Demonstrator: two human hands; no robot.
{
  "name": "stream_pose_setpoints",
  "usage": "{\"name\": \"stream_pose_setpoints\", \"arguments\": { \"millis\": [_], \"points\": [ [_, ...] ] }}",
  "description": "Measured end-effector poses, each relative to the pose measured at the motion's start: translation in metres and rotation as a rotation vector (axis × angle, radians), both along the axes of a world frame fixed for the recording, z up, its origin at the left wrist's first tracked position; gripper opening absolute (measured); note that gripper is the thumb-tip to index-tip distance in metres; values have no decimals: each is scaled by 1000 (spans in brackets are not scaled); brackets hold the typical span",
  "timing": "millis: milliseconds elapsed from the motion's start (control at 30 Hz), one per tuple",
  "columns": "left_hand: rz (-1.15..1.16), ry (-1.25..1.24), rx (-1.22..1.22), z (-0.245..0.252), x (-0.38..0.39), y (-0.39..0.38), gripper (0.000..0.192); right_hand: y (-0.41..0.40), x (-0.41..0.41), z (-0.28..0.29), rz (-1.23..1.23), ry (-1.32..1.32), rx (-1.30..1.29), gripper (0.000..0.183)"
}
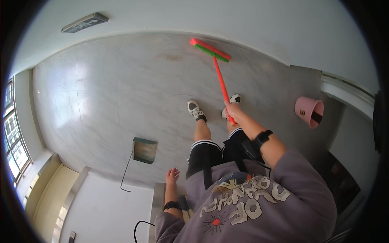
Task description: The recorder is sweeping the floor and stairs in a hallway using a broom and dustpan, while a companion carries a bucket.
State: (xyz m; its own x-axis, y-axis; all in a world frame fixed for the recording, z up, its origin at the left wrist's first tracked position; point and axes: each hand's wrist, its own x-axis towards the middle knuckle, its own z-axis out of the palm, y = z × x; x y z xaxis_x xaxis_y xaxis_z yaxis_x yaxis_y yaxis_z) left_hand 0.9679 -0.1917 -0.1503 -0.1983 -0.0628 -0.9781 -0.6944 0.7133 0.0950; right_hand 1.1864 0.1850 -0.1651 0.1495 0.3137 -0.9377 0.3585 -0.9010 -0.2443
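Observation:
My right hand [232, 110] grips the upper end of a push broom's orange-red handle [221, 79]. The broom's green head with red bristles [212, 51] rests on the tile floor, close to the foot of the white wall. Hanging at my side, my left hand [172, 175] has its fingers loosely bent and holds nothing. Nearest to it is a green dustpan [145, 150] with a thin bent metal handle [124, 177], lying on the floor. A patch of brownish dirt [174, 57] shows on the tiles left of the broom head.
A pink plastic bucket [304, 110] stands right of my feet, with something dark inside. My sneakers [195, 108] are on the grey tile floor [100, 121]. An exit sign [85, 22] is mounted on the wall at upper left. Barred windows [13, 136] line the far left.

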Motion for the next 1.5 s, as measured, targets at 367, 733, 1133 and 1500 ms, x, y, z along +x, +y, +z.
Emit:
{"name": "stream_pose_setpoints", "arguments": {
  "millis": [367, 733, 1133, 1500],
  "points": [
    [150, -14, 13, -3, 17, -22, 16, 22, -40, -40, 359, -254, -164, 36],
    [205, -89, 20, -17, 33, -20, 18, 72, -31, 11, 366, -108, -99, 39],
    [245, -49, -14, -8, 28, 14, 19, 98, 4, 32, 644, -217, -197, 38],
    [198, 64, 155, -11, -40, 76, 17, 80, -78, -7, 645, -223, -141, 40]
  ]
}}
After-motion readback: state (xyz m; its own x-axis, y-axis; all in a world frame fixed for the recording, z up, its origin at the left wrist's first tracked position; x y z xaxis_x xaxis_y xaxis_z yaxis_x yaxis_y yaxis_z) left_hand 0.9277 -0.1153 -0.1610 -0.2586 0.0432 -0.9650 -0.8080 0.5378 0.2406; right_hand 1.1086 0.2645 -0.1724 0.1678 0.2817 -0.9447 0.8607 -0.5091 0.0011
